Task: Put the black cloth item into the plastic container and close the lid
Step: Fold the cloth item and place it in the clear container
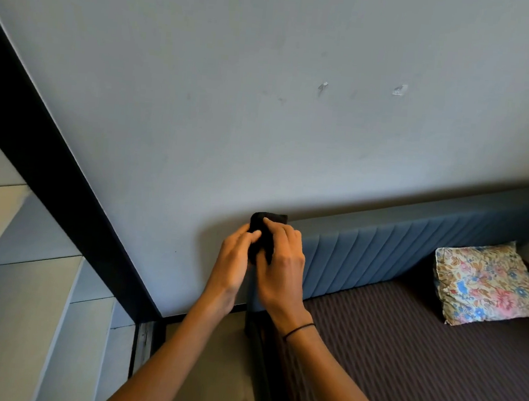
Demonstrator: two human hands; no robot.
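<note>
A small bunched black cloth item [266, 233] is held up in front of the grey wall, near the left end of the blue headboard. My left hand [235, 259] grips its left side with the fingertips. My right hand [283, 260] grips its right side, the forefinger laid across the top of the cloth. Both hands touch each other around the cloth, and much of it is hidden behind the fingers. No plastic container shows in this view.
A bed with a brown striped cover [418, 370] fills the lower right, with a blue ribbed headboard [397, 245] and a floral pillow [488, 283]. A black beam [50, 163] runs diagonally down the left. Pale tiled floor [20, 306] lies at the lower left.
</note>
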